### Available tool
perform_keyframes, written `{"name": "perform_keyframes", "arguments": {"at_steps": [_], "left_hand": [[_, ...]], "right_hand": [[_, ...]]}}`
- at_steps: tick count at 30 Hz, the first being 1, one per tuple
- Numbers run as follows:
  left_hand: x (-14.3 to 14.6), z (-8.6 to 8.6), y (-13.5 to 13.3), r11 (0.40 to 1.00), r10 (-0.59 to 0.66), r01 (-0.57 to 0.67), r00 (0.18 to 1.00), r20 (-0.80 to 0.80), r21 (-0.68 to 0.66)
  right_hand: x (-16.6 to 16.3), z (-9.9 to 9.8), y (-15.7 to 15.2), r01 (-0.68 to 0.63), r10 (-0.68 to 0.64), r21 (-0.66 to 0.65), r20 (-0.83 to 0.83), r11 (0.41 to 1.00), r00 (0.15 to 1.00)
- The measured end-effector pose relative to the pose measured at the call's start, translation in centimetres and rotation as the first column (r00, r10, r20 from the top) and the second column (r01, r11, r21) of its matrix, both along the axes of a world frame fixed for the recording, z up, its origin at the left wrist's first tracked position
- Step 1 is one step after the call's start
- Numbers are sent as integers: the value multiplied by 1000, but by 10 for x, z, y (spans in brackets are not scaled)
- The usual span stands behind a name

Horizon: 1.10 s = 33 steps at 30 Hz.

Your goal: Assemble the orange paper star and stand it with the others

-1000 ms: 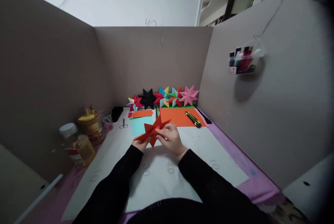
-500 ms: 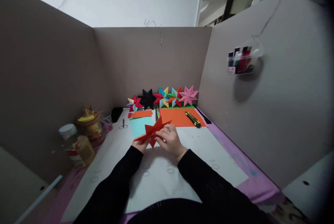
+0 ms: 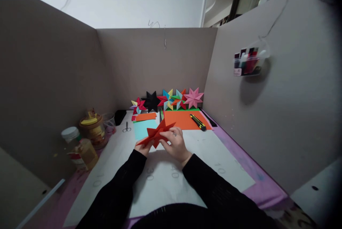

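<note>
- The orange paper star (image 3: pixel 156 133) is held just above the white sheet (image 3: pixel 213 150), near the middle of the table, in front of the teal paper (image 3: pixel 143 128).
- Left hand (image 3: pixel 143 148): fingers closed on the star's lower left point. Right hand (image 3: pixel 175 145): fingertips pinched on its right side.
- Risk: too firm a pinch likely creases or tears a thin point; the paper looks light and easily bent.
- Risk: uneven pull between the two hands could spring the folded sections apart.
- Risk: the utility knife (image 3: pixel 198 121) lies on the orange sheet (image 3: pixel 181 119), near the right hand; a careless reach could meet it. Whether its blade is out cannot be told.
</note>
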State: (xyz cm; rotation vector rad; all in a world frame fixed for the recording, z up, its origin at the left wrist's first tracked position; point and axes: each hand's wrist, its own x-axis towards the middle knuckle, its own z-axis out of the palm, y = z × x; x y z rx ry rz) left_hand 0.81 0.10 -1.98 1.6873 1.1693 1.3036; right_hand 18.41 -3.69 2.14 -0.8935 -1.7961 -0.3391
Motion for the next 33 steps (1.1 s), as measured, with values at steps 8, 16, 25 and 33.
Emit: {"name": "perform_keyframes", "arguments": {"at_steps": [8,16,25,33], "left_hand": [[0,4,-1,998,-16,20,997,-73,64],[0,7,-3,995,-28,39,993,-114,93],[0,4,-1,996,-65,66,997,-33,53],[1,1,-2,993,-92,94,995,-36,70]], "right_hand": [[1,3,-1,-162,161,-13,-80,987,984],[2,6,0,-177,170,-38,-134,984,976],[1,3,0,-51,51,-27,6,998,999],[2,2,3,23,-20,-43,73,999,997]]}}
